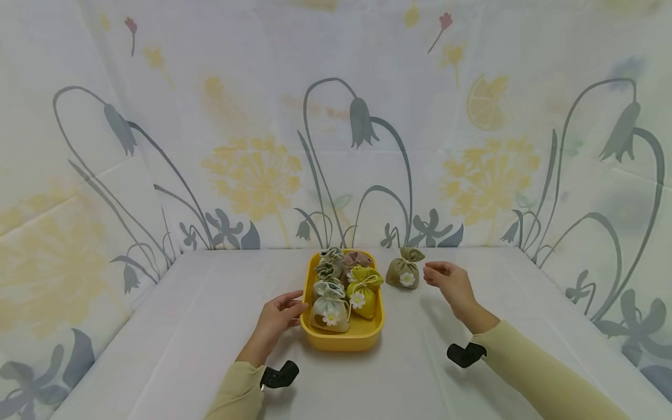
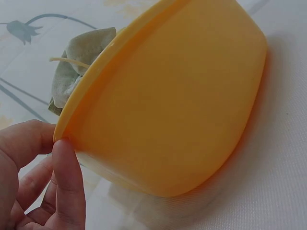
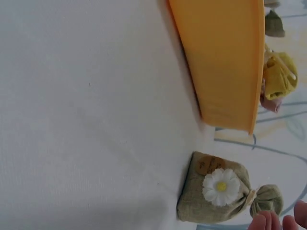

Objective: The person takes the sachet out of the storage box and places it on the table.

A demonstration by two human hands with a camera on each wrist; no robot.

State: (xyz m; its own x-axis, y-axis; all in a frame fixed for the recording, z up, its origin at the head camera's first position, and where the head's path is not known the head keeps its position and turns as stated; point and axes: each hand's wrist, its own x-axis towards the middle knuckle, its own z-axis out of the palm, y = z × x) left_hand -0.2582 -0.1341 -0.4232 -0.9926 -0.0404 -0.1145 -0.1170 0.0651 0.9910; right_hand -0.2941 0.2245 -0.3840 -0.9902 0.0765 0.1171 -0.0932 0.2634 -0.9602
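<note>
My left hand (image 1: 276, 318) pinches the left rim of a yellow plastic basin (image 1: 343, 343), thumb and a finger at its edge in the left wrist view. Inside the basin are several small drawstring sachets: a pale blue-grey one (image 1: 328, 304) with a white flower, a yellow-green one (image 1: 367, 300), a mauve one (image 1: 359, 260) and a grey-green one (image 1: 326, 269) at the back. To the right of the basin an olive sachet (image 1: 397, 272) with a white daisy stands upright. My right hand (image 1: 455, 286) hovers just right of it, fingers loosely bent and holding nothing.
A white cloth (image 1: 199, 350) covers the table. Behind it hangs a white curtain (image 1: 336, 46) printed with grey and yellow flowers, meeting the table's back edge close behind the basin. A black wrist camera (image 1: 280, 374) sits on each forearm.
</note>
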